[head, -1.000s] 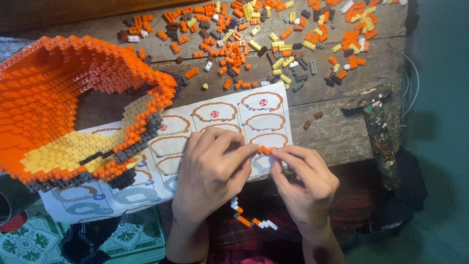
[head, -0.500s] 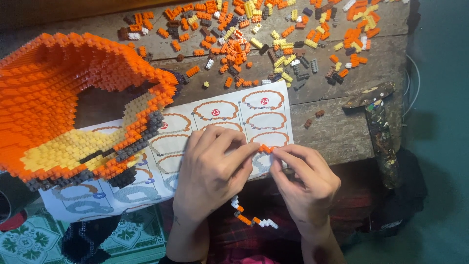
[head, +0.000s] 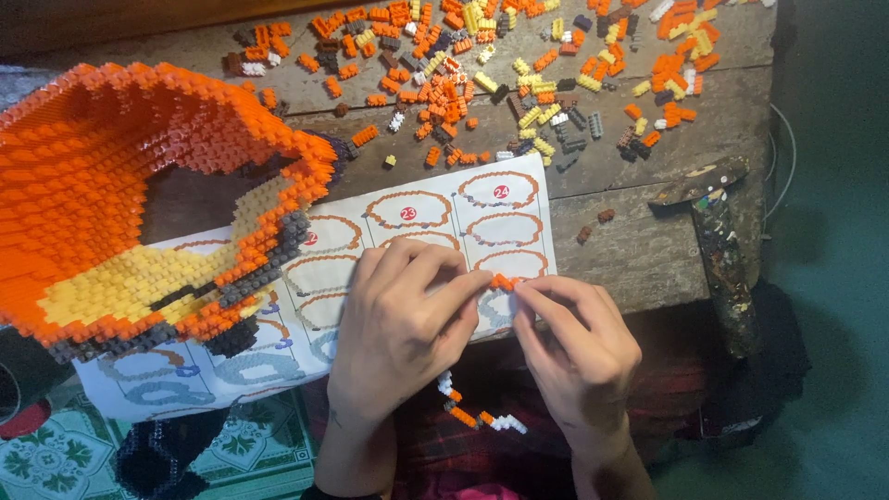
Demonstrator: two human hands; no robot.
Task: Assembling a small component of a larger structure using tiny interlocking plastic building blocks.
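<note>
1. Head view, hands: the left hand (head: 403, 319) and the right hand (head: 579, 343) meet at their fingertips over the lower right part of the instruction sheet (head: 417, 231). Both are pinched narrow on a small orange brick piece (head: 502, 281) held between them, just above the sheet.
2. Head view, change: compared with the frames a second and half a second back, the hands sit in almost the same spot with the same pinch; only the framing shifts slightly. The piece stays between the fingertips, so the pressing-together work reads as ongoing, not finished.
3. Head view, near the hands: a short chain of orange and white bricks (head: 477, 417) lies below the wrists, apparently on the person's lap; the view there is dark, so I cannot be sure what it rests on.
4. Head view, left: a large orange brick model (head: 120, 185) with a yellow and grey band overlaps the sheet's left part.
5. Head view, top: loose bricks (head: 482, 65), orange, yellow, grey and white, are scattered along the far side of the wooden worktop (head: 639, 241).
6. Head view, right: a paint-stained hammer (head: 708, 222) lies at the worktop's right edge, well apart from the hands.
</note>
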